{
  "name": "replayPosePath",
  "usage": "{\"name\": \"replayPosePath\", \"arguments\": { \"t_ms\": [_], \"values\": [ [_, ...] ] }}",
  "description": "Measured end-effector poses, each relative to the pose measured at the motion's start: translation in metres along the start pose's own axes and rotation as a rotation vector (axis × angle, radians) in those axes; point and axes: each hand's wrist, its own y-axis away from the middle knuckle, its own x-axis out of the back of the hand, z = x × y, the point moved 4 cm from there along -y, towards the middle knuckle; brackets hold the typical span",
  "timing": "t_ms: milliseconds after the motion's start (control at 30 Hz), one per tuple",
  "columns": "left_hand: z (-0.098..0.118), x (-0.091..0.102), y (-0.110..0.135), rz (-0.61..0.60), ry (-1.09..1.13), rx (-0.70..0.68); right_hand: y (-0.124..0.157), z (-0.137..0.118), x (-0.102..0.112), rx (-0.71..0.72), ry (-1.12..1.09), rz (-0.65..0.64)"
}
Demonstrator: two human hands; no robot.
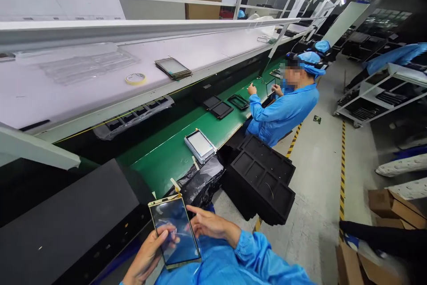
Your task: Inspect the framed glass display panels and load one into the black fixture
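Observation:
My left hand (150,249) grips a flat, see-through touch screen panel (178,238) by its lower left edge. The thumb lies over the front, and fingers show through the glass. The panel has a dark border, a pale strip along its top and a small orange flex cable (178,190) with a white tab at the upper corner. At its right edge is my right hand (210,223), index finger stretched along the side and the other fingers bent against the edge, their tips partly hidden. The panel is held tilted above my lap.
A stack of framed screens (200,144) lies on the green bench (156,165), beside a black plastic bag (203,180). Black compartment trays (260,174) are piled to the right. A large black box (73,222) stands left. A co-worker in blue (283,107) sits further along, handling a frame.

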Motion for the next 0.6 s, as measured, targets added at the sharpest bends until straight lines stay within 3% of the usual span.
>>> {"name": "replayPosePath", "arguments": {
  "t_ms": [67, 167, 333, 467, 533, 600],
  "values": [
    [-0.002, -0.012, -0.008, -0.050, 0.029, -0.021, -0.010, 0.001, -0.006, -0.069, -0.041, -0.058],
    [-0.006, -0.023, -0.016, -0.062, 0.055, -0.030, -0.019, 0.000, -0.004, -0.115, 0.066, -0.033],
    [-0.013, -0.040, -0.026, -0.073, 0.088, 0.002, -0.021, -0.015, 0.027, -0.036, 0.380, 0.056],
    [-0.013, -0.050, -0.031, -0.009, -0.002, -0.069, -0.015, -0.026, 0.074, -0.009, 0.642, 0.110],
    [-0.014, -0.054, -0.033, 0.033, -0.011, -0.104, -0.013, -0.028, 0.109, -0.068, 0.619, 0.196],
    [-0.015, -0.055, -0.034, 0.158, 0.055, -0.105, -0.017, -0.034, 0.152, -0.108, 0.567, 0.339]
  ]
}}
